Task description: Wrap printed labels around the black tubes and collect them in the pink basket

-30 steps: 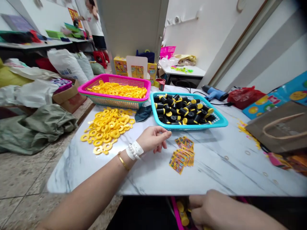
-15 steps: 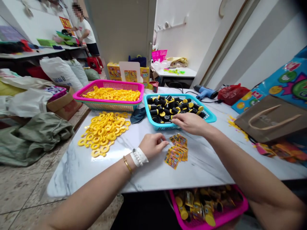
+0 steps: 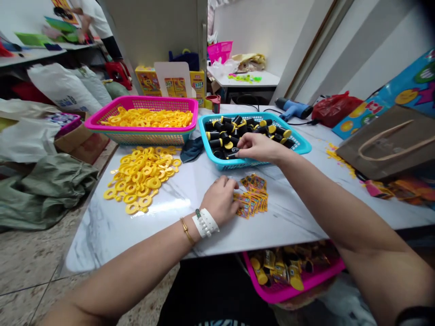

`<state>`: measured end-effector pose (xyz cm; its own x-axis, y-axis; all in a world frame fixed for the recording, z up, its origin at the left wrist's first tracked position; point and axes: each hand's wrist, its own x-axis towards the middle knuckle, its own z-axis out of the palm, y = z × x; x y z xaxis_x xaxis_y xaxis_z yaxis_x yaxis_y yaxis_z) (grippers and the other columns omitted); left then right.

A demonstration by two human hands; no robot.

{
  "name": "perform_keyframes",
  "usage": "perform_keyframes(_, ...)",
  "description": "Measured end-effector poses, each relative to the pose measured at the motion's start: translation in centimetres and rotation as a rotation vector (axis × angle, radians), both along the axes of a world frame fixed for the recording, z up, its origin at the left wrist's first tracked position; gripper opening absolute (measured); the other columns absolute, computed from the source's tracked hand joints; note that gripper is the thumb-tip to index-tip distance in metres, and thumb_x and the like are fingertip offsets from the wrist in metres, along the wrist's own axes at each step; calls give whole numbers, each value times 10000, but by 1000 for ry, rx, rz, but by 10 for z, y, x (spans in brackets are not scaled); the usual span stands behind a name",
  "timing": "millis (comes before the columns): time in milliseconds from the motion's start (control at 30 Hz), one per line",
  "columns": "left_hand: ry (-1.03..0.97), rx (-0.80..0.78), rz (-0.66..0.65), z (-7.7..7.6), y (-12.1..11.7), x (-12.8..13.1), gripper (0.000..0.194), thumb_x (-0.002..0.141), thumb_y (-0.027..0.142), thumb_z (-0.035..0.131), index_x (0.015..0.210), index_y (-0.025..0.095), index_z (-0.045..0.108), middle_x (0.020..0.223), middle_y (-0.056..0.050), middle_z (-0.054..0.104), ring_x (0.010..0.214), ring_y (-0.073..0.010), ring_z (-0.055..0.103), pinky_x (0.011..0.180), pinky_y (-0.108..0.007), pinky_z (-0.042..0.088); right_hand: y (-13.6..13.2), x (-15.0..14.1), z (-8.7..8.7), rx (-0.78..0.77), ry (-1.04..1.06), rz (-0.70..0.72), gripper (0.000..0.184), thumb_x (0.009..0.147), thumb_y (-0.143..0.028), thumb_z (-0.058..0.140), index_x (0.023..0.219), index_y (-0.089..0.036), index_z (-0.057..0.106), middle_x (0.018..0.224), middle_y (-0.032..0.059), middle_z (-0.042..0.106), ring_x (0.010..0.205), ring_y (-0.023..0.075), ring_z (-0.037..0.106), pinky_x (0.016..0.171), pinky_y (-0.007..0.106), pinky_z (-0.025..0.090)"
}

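Observation:
In the blue basket [image 3: 302,147] lie many black cylinders [image 3: 222,136] with yellow ends. My right hand [image 3: 260,147] reaches over the basket's near side, thumb and fingers pinched on a black cylinder near the front left corner; the fingers partly hide it. On the table my left hand [image 3: 220,199] is at the left edge of the printed yellow-orange cards [image 3: 256,201], which lie fanned and overlapping. Its fingers are curled, with thumb and fingertips apart at the cards, and nothing shows as lifted.
A pile of yellow rings [image 3: 139,176] lies left on the marble-patterned table [image 3: 170,235]. Behind it stands a pink basket [image 3: 97,122] of similar yellow pieces. A blue heat gun [image 3: 294,108] and paper bag [image 3: 384,145] are on the right. A lower pink basket [image 3: 272,296] holds yellow-and-black cylinders.
My left hand has moved right and down to the cards' edge. My right hand has stayed at the basket's front, its fingers slightly further in. The whole view has shifted.

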<state>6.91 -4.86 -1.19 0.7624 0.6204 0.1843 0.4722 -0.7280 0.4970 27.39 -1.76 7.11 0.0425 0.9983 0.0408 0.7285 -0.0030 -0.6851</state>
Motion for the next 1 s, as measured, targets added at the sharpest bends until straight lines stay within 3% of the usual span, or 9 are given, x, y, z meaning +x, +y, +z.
perform_keyframes(133, 51, -9, -215, 1, -3, -3, 211, 812, 318, 741, 946, 164, 689, 935, -77, 614, 885, -237, 593, 779, -347, 507, -54, 0, 23, 277, 58, -47, 156, 839, -239, 659, 981, -179, 639, 772, -2, 602, 645, 94, 497, 580, 235, 396)
perform_keyframes(200, 58, -34, -293, -1, -3, -2, 82, 859, 247, 689, 867, 166, 702, 888, -64, 623, 865, -214, 603, 765, -314, 493, -90, 4, 26, 316, -82, 7, 175, 818, -268, 674, 979, -200, 678, 855, 27, 627, 640, 104, 536, 594, 263, 427)
perform_keyframes(367, 62, -57, -348, -4, 2, 0, 95, 887, 154, 600, 837, 147, 680, 878, -60, 651, 804, -185, 612, 724, -284, 474, -146, 22, -21, 106, -566, 0, 189, 779, -230, 630, 943, -239, 724, 902, 40, 636, 630, 141, 576, 628, 312, 468)
perform_keyframes(467, 57, -63, -296, 0, 5, -1, 64, 851, 178, 641, 887, 139, 677, 909, -70, 655, 806, -189, 616, 721, -286, 476, -156, 26, -50, 42, -624, -73, 255, 808, -255, 629, 1042, -239, 728, 984, 57, 653, 640, 149, 598, 643, 324, 495)
perform_keyframes(533, 51, -57, -275, 1, 7, -3, 185, 797, 253, 734, 945, 151, 687, 938, -69, 652, 816, -196, 615, 704, -284, 469, -161, 22, -54, 118, -616, -141, 359, 831, -316, 650, 1181, -252, 698, 1099, 81, 644, 667, 158, 615, 634, 328, 509)
perform_keyframes(633, 57, -50, -320, -1, 9, -4, 137, 788, 281, 764, 849, 174, 704, 881, -47, 634, 775, -177, 598, 660, -267, 437, -170, 3, -41, 300, -522, -221, 399, 873, -369, 648, 1255, -255, 666, 1183, 102, 627, 720, 171, 638, 601, 315, 510)
perform_keyframes(800, -99, -59, -440, -1, 12, -5, 74, 846, 200, 678, 791, 171, 716, 843, -37, 602, 766, -146, 567, 684, -247, 428, -176, -36, -27, 400, -211, -189, 199, 922, -347, 617, 1035, -241, 741, 1030, 76, 712, 728, 168, 646, 613, 304, 495)
perform_keyframes(900, -229, -4, -471, 10, 12, -8, 161, 905, 293, 628, 850, 194, 742, 875, -56, 590, 799, -158, 556, 705, -258, 433, -170, -49, -34, 248, 32, -280, 280, 922, -445, 607, 973, -212, 754, 820, 52, 727, 644, 163, 633, 588, 292, 488)
perform_keyframes(1000, -269, 46, -459, 20, 10, -11, 239, 950, 330, 552, 873, 209, 743, 903, -77, 593, 847, -178, 557, 772, -291, 457, -158, -53, -44, -34, 312, -185, 402, 902, -543, 590, 875, -174, 746, 644, 29, 684, 583, 151, 612, 560, 266, 474)
